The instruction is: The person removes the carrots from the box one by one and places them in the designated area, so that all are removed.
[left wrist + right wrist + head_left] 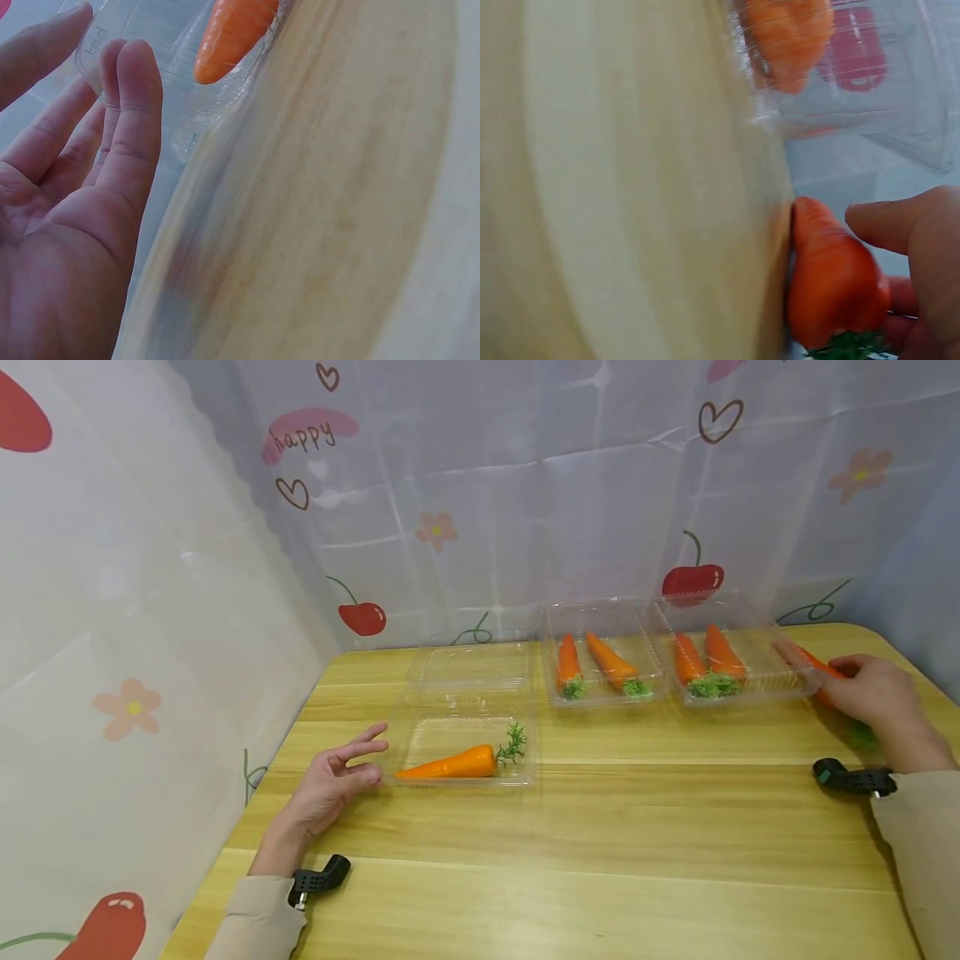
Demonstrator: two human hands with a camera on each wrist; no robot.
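Observation:
My left hand (330, 789) is at the near left corner of an open clear plastic container (480, 781), fingers extended. In the left wrist view its thumb (139, 97) overlaps the container's corner. One orange carrot (453, 764) with a green top lies inside, its tip toward this hand. On the far right, my right hand (873, 693) holds another carrot (832, 285), close over the table beside the rightmost container. The right wrist view shows fingers behind that carrot and the thumb (889, 223) near its narrow end; its green top (847, 343) hangs toward the near side.
Two more clear containers stand at the back: the middle one (600, 700) and the right one (757, 696), each with two carrots. The wooden table (600, 852) meets a printed cloth (510, 485) behind. Another cloth (187, 635) hangs along the left.

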